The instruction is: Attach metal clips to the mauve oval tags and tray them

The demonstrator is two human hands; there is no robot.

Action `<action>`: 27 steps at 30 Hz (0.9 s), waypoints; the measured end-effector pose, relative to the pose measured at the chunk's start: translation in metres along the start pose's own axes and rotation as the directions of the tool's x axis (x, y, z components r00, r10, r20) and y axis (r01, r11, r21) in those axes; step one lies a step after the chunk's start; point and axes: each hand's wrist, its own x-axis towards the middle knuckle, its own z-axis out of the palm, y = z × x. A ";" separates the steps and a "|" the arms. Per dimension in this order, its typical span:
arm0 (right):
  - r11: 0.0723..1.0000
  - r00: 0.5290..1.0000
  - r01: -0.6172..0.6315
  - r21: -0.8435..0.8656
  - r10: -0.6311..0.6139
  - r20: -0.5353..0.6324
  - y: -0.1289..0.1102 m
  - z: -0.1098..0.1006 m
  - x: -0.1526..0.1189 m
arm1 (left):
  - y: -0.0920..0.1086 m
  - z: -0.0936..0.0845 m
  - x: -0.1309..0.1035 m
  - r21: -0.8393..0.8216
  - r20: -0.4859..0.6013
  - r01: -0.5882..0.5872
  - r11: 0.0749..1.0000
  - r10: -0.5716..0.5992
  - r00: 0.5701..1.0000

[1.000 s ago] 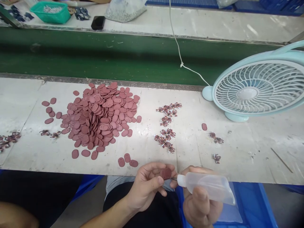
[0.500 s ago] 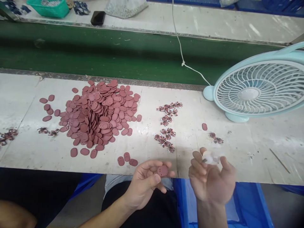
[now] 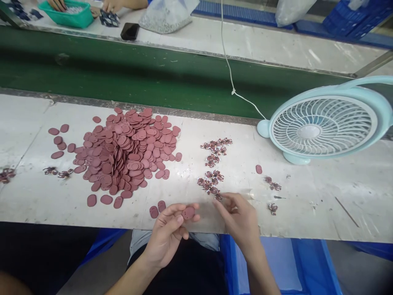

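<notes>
My left hand pinches an oval, reddish-brown disc with small holes between thumb and fingers, just above the table's front edge. My right hand reaches to the nearest end of a cluster of small brown-and-white figure-like pieces. Its thumb and fingertips close around one small piece, partly hidden by the fingers. Just behind the right hand lies a clear, blurred object, with a thin dark tip to its right. Another such piece lies farther right.
A large heap of discs covers the left middle of the table. A pale blue fan stands at right, its white cord running back. Beyond the green strip, another person's hands are near a green basket.
My right hand has let go of the translucent object and moved left to the small pieces. A small piece now lies at right. Another person's hands have appeared at the back.
</notes>
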 end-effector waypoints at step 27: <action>0.916 0.918 -0.259 0.307 0.134 0.374 -0.041 0.004 -0.048 | -0.015 0.006 -0.001 0.243 0.104 -0.009 0.970 -0.017 0.994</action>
